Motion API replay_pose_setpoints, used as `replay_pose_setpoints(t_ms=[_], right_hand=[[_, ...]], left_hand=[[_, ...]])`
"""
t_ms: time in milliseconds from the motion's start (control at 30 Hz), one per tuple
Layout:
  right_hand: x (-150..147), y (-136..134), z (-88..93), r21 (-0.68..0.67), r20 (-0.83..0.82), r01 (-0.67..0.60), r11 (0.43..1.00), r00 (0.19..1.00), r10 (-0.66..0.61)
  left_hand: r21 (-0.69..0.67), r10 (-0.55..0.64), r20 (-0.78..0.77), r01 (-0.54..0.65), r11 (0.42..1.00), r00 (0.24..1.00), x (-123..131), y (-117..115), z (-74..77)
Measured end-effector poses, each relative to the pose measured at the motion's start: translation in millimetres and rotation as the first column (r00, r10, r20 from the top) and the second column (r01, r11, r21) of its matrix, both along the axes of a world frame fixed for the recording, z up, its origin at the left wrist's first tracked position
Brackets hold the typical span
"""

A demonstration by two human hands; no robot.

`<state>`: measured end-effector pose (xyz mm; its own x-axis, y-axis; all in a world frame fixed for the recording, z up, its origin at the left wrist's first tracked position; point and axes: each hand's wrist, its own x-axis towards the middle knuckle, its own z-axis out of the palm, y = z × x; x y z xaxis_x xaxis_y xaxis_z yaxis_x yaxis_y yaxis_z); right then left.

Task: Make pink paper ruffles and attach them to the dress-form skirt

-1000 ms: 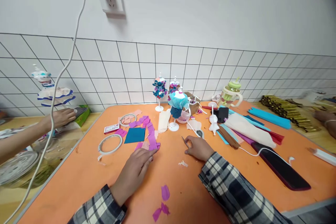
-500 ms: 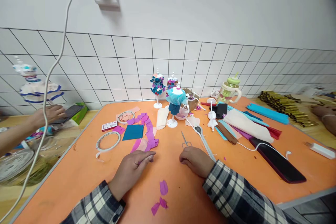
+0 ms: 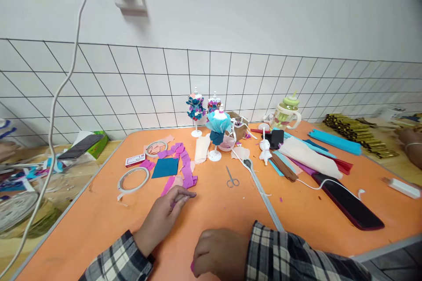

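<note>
My left hand hovers over the orange table, thumb and fingers closed together; a small purple sliver shows between them, seemingly paper. Lower down, my right hand is curled over the spot of the loose purple paper petals. One petal's edge peeks out at its fingertips, the rest hidden beneath. Small scissors lie beyond both hands. Past my left hand are purple paper strips and a blue paper square. A mini dress form in light-blue and teal paper stands at the back centre.
Two tape rolls and a small box lie at left. Two more decorated forms stand behind. Rolled paper, a dark phone and a lidded cup are at right. A white cable hangs left.
My right hand has come from beside the scissors down toward me, over the purple petals. My left hand has barely moved. A neighbour's hand and striped dress form have shifted left, mostly out of view.
</note>
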<state>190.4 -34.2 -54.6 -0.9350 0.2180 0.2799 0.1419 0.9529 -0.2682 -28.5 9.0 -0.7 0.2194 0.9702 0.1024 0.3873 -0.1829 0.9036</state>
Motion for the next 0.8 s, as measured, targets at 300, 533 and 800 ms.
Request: replay_pose_setpoints(t_ms=[300, 533, 800], right_hand=[[8.7, 18.7, 17.0, -0.078, -0.37, 0.427, 0.901, 0.826, -0.424], [0.3, 27.3, 20.5, -0.071, -0.542, 0.475, 0.877, 0.72, -0.433], [8.2, 26.3, 30.4, 0.046, -0.493, 0.592, 0.804, 0.714, -0.497]], left_hand=[[-0.421, 0.134, 0.399, 0.051, 0.906, 0.907, 29.6, -11.8, -5.6], [-0.619, 0.371, 0.696, 0.253, 0.743, 0.615, 70.1, -28.8, -25.4], [-0.62, 0.422, 0.773, 0.422, 0.662, 0.473, 69.6, -39.8, -21.3]])
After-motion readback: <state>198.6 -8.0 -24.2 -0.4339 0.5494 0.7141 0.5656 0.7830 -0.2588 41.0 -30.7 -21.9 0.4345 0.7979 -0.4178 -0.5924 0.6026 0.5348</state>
